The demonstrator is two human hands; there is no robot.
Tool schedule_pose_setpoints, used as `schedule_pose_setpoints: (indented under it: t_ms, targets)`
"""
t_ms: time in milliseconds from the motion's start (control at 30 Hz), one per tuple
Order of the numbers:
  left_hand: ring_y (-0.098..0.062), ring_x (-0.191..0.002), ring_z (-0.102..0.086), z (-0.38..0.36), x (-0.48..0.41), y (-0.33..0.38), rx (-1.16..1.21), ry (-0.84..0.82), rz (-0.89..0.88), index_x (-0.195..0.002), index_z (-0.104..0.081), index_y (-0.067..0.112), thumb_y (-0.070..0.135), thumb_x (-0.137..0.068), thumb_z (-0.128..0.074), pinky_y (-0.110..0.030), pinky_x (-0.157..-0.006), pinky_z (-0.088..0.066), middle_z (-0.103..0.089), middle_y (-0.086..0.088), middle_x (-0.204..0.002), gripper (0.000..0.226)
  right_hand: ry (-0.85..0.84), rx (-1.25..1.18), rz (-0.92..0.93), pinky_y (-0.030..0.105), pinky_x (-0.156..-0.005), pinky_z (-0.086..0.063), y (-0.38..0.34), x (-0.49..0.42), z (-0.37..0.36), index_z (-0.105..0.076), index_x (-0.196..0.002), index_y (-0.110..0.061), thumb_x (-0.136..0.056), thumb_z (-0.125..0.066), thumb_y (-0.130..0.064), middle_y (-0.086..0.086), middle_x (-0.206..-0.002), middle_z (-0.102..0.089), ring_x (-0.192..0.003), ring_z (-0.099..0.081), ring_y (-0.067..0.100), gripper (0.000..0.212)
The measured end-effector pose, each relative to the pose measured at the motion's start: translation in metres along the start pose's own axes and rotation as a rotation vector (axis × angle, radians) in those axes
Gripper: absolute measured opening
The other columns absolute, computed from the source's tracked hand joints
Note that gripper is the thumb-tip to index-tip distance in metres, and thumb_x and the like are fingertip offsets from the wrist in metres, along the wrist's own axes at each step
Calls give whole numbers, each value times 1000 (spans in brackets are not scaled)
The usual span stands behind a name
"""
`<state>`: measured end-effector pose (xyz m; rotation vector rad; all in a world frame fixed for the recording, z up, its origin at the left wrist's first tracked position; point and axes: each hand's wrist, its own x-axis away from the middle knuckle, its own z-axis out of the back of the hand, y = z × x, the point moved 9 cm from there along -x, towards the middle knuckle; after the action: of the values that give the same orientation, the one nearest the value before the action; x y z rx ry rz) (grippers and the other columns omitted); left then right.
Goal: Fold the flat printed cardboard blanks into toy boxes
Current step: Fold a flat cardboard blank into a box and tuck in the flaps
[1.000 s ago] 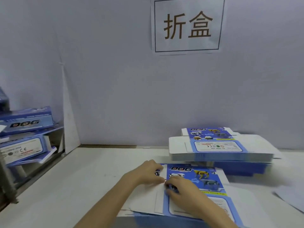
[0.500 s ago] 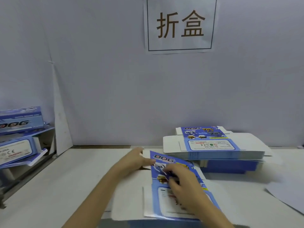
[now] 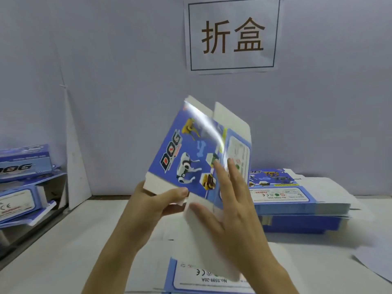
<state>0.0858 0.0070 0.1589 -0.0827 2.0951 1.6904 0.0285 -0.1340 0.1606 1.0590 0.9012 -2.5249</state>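
"When the blank (image 3: 191, 149) hung tilted above the table (image 3: 63, 251), what held it?"

"The left hand (image 3: 152, 204) pinched its lower flap at 7 o'clock, thumb on top. The right hand (image 3: 231, 213) lay flat on the print, fingers straight."

"Elsewhere?"

"Stack of blanks (image 3: 297, 200) at 3 o'clock, folded boxes (image 3: 21, 166) at 9."

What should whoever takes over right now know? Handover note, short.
Left hand: grips the lower-left flap of the raised blank, thumb on the front.
Right hand: open, straight fingers pressed against the blank's printed face.
Flat blanks: far stack on the table at right, near stack under the hands.
Done: folded boxes sit at far left.
Left: the raised blank is not yet formed and its top flaps are untucked; then both stacks.
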Motion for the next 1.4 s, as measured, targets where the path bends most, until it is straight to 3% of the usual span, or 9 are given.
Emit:
schedule_pose_setpoints:
  t_ms: [200,300,400,767,900,1000,1133,1300,1400]
  targets:
    - [-17,-74,-69,-19,6,3,-114,-84,-13,-84,-75,30,18,-69,-66,-21,-54,-53,-74,-3,-90,21,-38,98,70,27,-95,-48,7,-1,-8,-1,-142,-39,-88,-31,-60,-3,-153,-35,-137,-36,9,66]
    - [-10,-60,-62,-18,5,6,-86,-42,-38,-78,-75,23,18,-69,-65,-18,-44,-44,-73,-1,-79,15,-117,48,85,21,-104,-37,11,3,-15,11,-143,-51,-83,-26,-78,-19,-159,-14,-142,-21,-1,75]
    - [-5,-54,-60,-15,5,7,25,-24,-45,-69,-75,25,11,-68,-74,-16,-42,-43,-69,5,-68,13,-122,-8,69,35,-114,-35,11,2,-13,10,-143,-56,-75,-24,-86,-27,-157,0,-144,-4,-4,81]
    - [-10,-61,-65,-24,8,3,165,-115,22,-78,-76,21,22,-74,-66,-19,-45,-48,-73,0,-82,11,250,161,282,34,-90,-50,-7,3,22,-34,-143,-6,-96,-39,-44,17,-138,-53,-125,-54,30,60]
    - [-20,-81,-72,-33,11,-16,10,-131,145,-92,-72,36,52,-67,-75,-34,-62,-57,-74,-3,-97,30,205,115,195,33,-99,-46,1,2,12,-28,-148,-17,-96,-44,-41,11,-149,-41,-136,-43,24,59]
    - [-22,-79,-73,-42,11,-15,111,-172,134,-102,-72,25,36,-69,-79,-28,-58,-56,-75,-7,-98,35,72,-42,54,37,-112,-36,14,1,3,-7,-148,-45,-89,-34,-69,-11,-160,-14,-145,-17,6,68]
    - [-21,-86,-73,-47,11,-10,31,-233,44,-103,-72,25,21,-76,-70,-25,-63,-56,-74,-5,-101,28,-9,-95,-34,43,-110,-38,25,-2,-1,-4,-146,-52,-80,-24,-84,-18,-157,-17,-144,-14,2,77]
    - [-22,-91,-72,-41,8,-19,-139,-193,55,-113,-63,23,29,-82,-62,-31,-69,-58,-73,0,-103,32,-40,54,18,35,-105,-45,19,-4,1,0,-141,-43,-86,-25,-67,-5,-157,-23,-143,-22,7,65]
    - [-6,-88,-69,-37,8,-6,-456,-128,-115,-113,-61,37,15,-95,-56,-18,-70,-53,-72,12,-99,29,18,155,118,43,-85,-53,10,0,2,-1,-145,-33,-100,-38,-31,7,-154,-34,-123,-53,29,58]
